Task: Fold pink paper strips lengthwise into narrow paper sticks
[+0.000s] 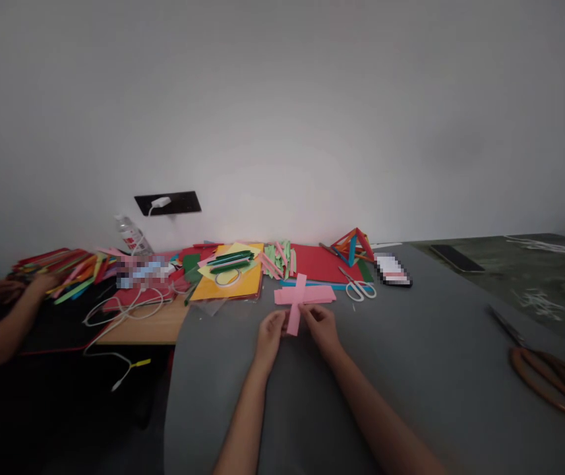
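Note:
A pink paper strip stands nearly upright in the picture, between my two hands. My left hand has its fingers pinched at the strip's lower left edge. On the other side, my right hand is closed with its fingertips at the strip's right edge. Behind the strip, a stack of pink paper strips lies crosswise on the grey table. White-handled scissors lie just right of the stack, and a blue strip runs along its far side.
Coloured paper sheets, green and pink strips and a folded paper frame line the wall side. A phone and large brown-handled scissors are at right. Another person's hands, white cables and a bottle are at left.

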`<state>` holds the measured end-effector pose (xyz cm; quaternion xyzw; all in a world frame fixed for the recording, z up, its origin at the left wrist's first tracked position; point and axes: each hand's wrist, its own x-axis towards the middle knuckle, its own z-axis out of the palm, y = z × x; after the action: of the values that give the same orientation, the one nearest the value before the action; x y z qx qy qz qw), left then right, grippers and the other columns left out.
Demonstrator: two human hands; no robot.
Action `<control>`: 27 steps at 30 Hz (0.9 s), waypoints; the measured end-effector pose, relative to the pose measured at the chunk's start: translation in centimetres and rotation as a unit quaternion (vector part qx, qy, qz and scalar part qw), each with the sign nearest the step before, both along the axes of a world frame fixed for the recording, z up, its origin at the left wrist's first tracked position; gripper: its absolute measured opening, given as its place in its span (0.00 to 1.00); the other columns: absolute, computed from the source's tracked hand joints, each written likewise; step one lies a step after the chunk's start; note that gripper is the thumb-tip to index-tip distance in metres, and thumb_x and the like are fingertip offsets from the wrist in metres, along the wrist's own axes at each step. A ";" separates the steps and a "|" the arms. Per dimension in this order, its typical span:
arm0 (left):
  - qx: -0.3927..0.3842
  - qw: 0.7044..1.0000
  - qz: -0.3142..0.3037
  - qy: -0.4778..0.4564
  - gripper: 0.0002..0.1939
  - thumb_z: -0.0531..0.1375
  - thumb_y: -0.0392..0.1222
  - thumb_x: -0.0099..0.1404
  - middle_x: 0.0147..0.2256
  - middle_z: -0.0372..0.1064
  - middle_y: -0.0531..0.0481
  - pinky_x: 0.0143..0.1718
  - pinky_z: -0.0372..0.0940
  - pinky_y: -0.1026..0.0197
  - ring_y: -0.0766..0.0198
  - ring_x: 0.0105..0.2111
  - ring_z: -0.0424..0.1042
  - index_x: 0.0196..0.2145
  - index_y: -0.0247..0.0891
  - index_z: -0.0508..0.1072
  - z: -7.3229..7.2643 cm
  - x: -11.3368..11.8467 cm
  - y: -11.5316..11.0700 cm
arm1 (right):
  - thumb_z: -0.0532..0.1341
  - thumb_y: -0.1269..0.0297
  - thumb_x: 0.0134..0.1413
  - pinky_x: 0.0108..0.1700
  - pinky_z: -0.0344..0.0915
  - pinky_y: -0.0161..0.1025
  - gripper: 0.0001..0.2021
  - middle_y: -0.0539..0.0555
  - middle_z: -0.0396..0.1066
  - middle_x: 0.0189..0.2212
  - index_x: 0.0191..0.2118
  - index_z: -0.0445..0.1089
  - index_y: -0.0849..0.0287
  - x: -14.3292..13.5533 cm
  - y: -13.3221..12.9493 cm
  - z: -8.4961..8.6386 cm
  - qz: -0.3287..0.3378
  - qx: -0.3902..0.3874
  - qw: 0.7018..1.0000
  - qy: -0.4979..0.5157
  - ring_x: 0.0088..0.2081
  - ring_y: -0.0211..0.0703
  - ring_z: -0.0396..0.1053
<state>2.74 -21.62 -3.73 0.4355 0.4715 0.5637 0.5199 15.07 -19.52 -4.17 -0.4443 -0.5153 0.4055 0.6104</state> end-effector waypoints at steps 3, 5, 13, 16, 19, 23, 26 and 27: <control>0.004 0.999 0.038 -0.008 0.17 0.60 0.50 0.48 0.28 0.72 0.46 0.26 0.63 0.66 0.63 0.28 0.70 0.30 0.33 0.72 -0.2 0.1 0.2 | 0.58 0.55 0.43 0.22 0.54 0.32 0.14 0.48 0.61 0.15 0.18 0.65 0.62 -0.1 -0.2 0.0 0.032 0.021 0.999 -0.036 0.19 0.34 0.56; 0.016 0.998 0.059 -0.012 0.16 0.61 0.49 0.47 0.27 0.72 0.47 0.27 0.63 0.66 0.64 0.27 0.70 0.28 0.33 0.72 -0.2 0.3 0.3 | 0.57 0.56 0.44 0.21 0.53 0.31 0.14 0.47 0.60 0.15 0.18 0.65 0.61 -0.2 -0.3 -0.2 0.047 0.035 0.996 -0.068 0.19 0.33 0.55; 0.055 0.995 0.080 -0.008 0.11 0.63 0.42 0.46 0.25 0.71 0.48 0.31 0.62 0.66 0.66 0.27 0.70 0.27 0.32 0.70 -0.9 0.6 0.6 | 0.55 0.55 0.47 0.21 0.52 0.31 0.15 0.47 0.58 0.15 0.19 0.64 0.61 -0.3 -0.3 -0.5 0.010 0.077 0.988 -0.137 0.19 0.32 0.53; 0.058 0.996 0.074 0.000 0.10 0.63 0.42 0.47 0.26 0.71 0.48 0.32 0.62 0.65 0.65 0.28 0.69 0.26 0.32 0.70 -1.0 0.5 0.6 | 0.55 0.55 0.47 0.22 0.52 0.31 0.15 0.47 0.59 0.16 0.20 0.65 0.61 -0.3 -0.3 -0.4 0.004 0.081 0.986 -0.144 0.19 0.33 0.54; 0.049 0.997 0.061 0.003 0.10 0.62 0.42 0.48 0.26 0.71 0.48 0.31 0.62 0.66 0.66 0.27 0.69 0.26 0.32 0.70 -1.0 0.4 0.6 | 0.55 0.55 0.48 0.22 0.52 0.31 0.14 0.48 0.60 0.17 0.22 0.66 0.61 -0.4 -0.3 -0.4 0.004 0.082 0.987 -0.136 0.20 0.33 0.54; 0.024 0.999 0.049 -0.002 0.11 0.61 0.44 0.49 0.22 0.70 0.51 0.24 0.59 0.68 0.68 0.22 0.68 0.26 0.33 0.68 -0.9 0.3 0.5 | 0.55 0.55 0.47 0.22 0.54 0.31 0.13 0.48 0.62 0.18 0.24 0.67 0.61 -0.5 -0.1 -0.6 0.018 0.061 0.993 -0.104 0.20 0.33 0.56; 0.025 0.999 0.044 -0.002 0.11 0.61 0.44 0.48 0.19 0.68 0.53 0.22 0.57 0.69 0.70 0.18 0.65 0.25 0.33 0.67 -0.8 0.3 0.5 | 0.56 0.54 0.46 0.23 0.56 0.31 0.14 0.49 0.64 0.19 0.25 0.67 0.61 -0.6 0.0 -0.7 0.036 0.038 0.996 -0.070 0.20 0.34 0.58; 0.027 0.999 0.042 -0.002 0.11 0.61 0.44 0.48 0.18 0.68 0.54 0.21 0.57 0.69 0.70 0.18 0.65 0.25 0.33 0.67 -0.8 0.3 0.4 | 0.56 0.54 0.46 0.24 0.56 0.32 0.14 0.49 0.65 0.19 0.25 0.67 0.61 -0.6 0.0 -0.7 0.043 0.033 0.997 -0.062 0.21 0.35 0.59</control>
<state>3.02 -21.18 -4.51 0.4282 0.4725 0.5983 0.4851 14.49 -19.48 -4.92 -0.4256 -0.5841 0.3857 0.5735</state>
